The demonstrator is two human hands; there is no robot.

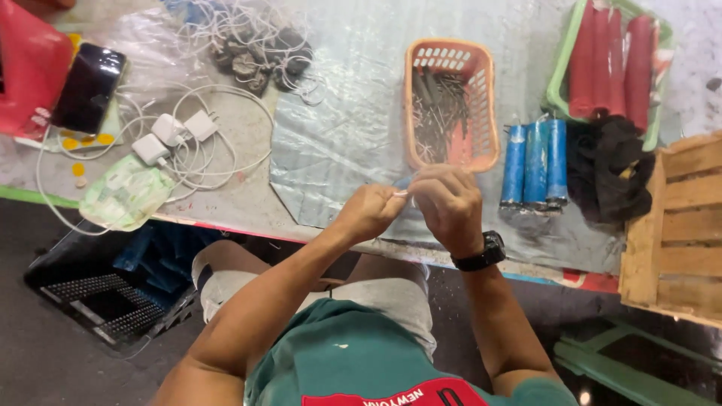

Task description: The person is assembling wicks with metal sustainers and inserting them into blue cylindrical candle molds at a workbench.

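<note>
Right at the front edge of the tabletop [331,143], which is covered in a grey plastic sheet, both hands meet over a small thin whitish piece [404,192] that's too tiny to make out properly. Left hand [368,212] has its grip pinched tight on one end of it, thumb and forefinger pressed together. Right hand [450,207], with a black wristwatch [481,252] on the wrist, is curled closed over the other end, fingers bunched so the piece mostly disappears under them. The two hands are touching or as good as.

Just behind them sits an orange plastic basket [481,98] full of thin dark metal bits. Beside it to the right lie three blue cylinders [535,162] side by side, then a heap of black cloth [609,169], and a green tray [560,83] holding red tubes [609,60]. A wooden crate [684,225] is at the far right. Over on the left: white chargers with tangled white cables [177,135], a black phone [89,86] and a pale green packet [124,197]
</note>
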